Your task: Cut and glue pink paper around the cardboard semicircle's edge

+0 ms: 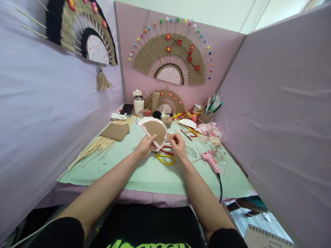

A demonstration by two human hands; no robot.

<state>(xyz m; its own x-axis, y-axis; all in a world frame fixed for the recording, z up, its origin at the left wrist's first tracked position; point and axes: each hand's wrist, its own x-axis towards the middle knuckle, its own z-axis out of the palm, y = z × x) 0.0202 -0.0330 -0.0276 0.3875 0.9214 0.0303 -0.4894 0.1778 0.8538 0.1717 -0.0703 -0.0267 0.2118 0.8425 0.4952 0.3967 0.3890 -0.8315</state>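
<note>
My left hand [147, 145] is closed on a half-round cardboard piece [155, 129], its thumb flat on the brown face. Pink-dotted fabric is folded over the edge of that piece. Close to its right side, my right hand [178, 144] has its fingers pinched together; whether anything small is between them I cannot make out. A small brown piece [169, 137] shows just left of the right fingers, partly hidden. Beneath the hands lie scissors with yellow and red handles [166, 159], their blades mostly covered. A pink glue gun [211, 162] rests on the table to the right.
Thin wooden sticks [95, 146] and a cardboard sheet [115, 132] lie at left. A clear protractor [191, 151], a pen [186, 135] and pink fabric scraps [210, 131] are at right. A white bottle [139, 104] and twine ball [167, 121] stand behind. Decorated fans [176, 55] hang on the partitions.
</note>
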